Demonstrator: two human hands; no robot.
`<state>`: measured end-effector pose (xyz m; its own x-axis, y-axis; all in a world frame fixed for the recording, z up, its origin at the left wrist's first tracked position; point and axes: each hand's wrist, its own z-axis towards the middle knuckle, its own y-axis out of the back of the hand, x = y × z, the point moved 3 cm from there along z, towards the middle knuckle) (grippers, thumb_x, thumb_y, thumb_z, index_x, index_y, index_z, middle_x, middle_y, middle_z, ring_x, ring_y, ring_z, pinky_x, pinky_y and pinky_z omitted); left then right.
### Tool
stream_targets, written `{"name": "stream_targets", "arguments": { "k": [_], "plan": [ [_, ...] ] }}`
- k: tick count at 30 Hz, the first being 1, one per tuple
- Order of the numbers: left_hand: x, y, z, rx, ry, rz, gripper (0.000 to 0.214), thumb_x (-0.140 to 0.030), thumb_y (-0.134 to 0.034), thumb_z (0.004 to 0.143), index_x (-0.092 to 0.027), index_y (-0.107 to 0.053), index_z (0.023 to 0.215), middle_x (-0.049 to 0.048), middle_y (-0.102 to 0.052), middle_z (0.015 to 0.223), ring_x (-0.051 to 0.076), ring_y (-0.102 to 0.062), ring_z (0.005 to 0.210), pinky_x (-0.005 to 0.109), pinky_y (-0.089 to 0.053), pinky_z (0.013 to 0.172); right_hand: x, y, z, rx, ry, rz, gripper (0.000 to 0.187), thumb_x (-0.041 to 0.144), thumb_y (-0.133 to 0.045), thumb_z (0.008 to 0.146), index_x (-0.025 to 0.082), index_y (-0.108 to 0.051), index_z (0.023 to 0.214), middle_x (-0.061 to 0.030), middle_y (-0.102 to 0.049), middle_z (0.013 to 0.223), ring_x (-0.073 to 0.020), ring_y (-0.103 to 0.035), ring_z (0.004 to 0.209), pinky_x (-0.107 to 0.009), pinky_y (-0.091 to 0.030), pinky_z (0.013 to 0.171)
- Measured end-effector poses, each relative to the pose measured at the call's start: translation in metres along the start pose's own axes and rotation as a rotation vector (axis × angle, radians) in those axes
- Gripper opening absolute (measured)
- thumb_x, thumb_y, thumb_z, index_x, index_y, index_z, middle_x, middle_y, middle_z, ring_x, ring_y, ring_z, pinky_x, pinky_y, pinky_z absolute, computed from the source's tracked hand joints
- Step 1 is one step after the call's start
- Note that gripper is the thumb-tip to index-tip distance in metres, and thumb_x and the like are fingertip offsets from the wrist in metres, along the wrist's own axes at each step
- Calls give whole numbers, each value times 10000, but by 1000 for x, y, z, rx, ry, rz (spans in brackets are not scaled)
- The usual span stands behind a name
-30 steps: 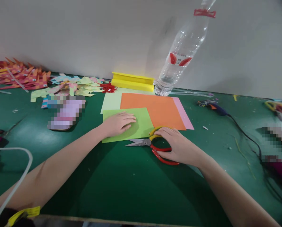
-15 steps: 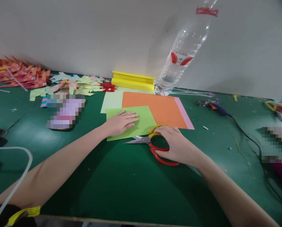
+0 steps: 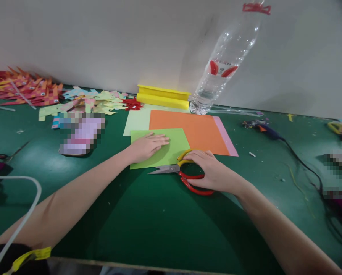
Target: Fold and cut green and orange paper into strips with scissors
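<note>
My left hand lies flat with fingers stretched out on a light green sheet of paper. In my right hand is a pair of scissors with one yellow and one red handle. Their blades are a little apart and point left, just below the sheet's near edge. Under the green sheet's far side lie orange paper, a strip of pink paper and a pale green sheet.
A clear plastic bottle leans at the wall beside a folded yellow piece. Paper scraps and spiky red-orange paper shapes lie back left, near a phone. A corded tool rests at the right.
The scissors have shifted slightly left and up, and their blades are closer together. My left hand stays flat on the green sheet. The whole view has moved a little.
</note>
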<state>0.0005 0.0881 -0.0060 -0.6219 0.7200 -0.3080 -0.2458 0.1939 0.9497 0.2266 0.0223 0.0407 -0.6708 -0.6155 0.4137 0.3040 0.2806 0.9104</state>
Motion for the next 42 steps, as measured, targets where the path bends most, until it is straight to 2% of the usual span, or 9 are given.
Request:
{"name": "stream_targets", "arguments": {
  "k": [5, 14, 23, 30, 34, 42],
  "plan": [
    [2, -2, 1, -9, -14, 13, 418, -261, -233, 1004, -250, -426, 1375, -37, -359, 1490, 120, -255, 1398, 369, -117, 1160, -1, 2, 0, -13, 15, -2, 410, 372, -602, 773, 263, -537, 1162, -74, -606, 1221, -288, -517, 1179, -461, -360, 968],
    [-1, 1, 0, 21, -2, 15, 438, -241, -204, 1001, -221, -424, 1379, -20, -353, 1496, 132, -236, 1406, 365, -117, 1155, 19, -8, 10, -80, 5, -5, 368, 413, -586, 808, 230, -547, 1125, -86, -616, 1187, -267, -564, 1111, -422, -424, 908],
    [0, 2, 1, -8, -17, 4, 417, -224, -231, 1012, -221, -431, 1377, -14, -378, 1482, 127, -255, 1399, 366, -129, 1154, 21, -10, 10, -69, 26, 7, 364, 399, -587, 816, 232, -539, 1136, -78, -613, 1189, -253, -560, 1114, -416, -435, 917],
    [3, 0, 1, -27, -30, -4, 413, -198, -241, 1011, -219, -441, 1372, -10, -398, 1469, 130, -273, 1393, 394, -169, 1146, 25, -15, 24, -72, 80, -47, 361, 380, -580, 813, 209, -532, 1128, -92, -609, 1182, -262, -555, 1114, -435, -427, 925],
    [1, 4, 0, -30, -32, -27, 405, -180, -264, 1005, -216, -447, 1365, -9, -395, 1471, 135, -273, 1394, 407, -163, 1152, 23, -14, 28, -31, 118, -53, 396, 388, -586, 813, 213, -521, 1163, -82, -610, 1179, -259, -551, 1113, -442, -419, 951],
    [-1, 6, 0, -17, -28, -30, 415, -172, -274, 994, -217, -436, 1373, -5, -392, 1473, 140, -266, 1397, 406, -160, 1153, 42, -18, 20, -47, 54, -73, 354, 380, -590, 813, 187, -545, 1107, -98, -626, 1093, -262, -587, 1030, -432, -482, 891]
  ]
}}
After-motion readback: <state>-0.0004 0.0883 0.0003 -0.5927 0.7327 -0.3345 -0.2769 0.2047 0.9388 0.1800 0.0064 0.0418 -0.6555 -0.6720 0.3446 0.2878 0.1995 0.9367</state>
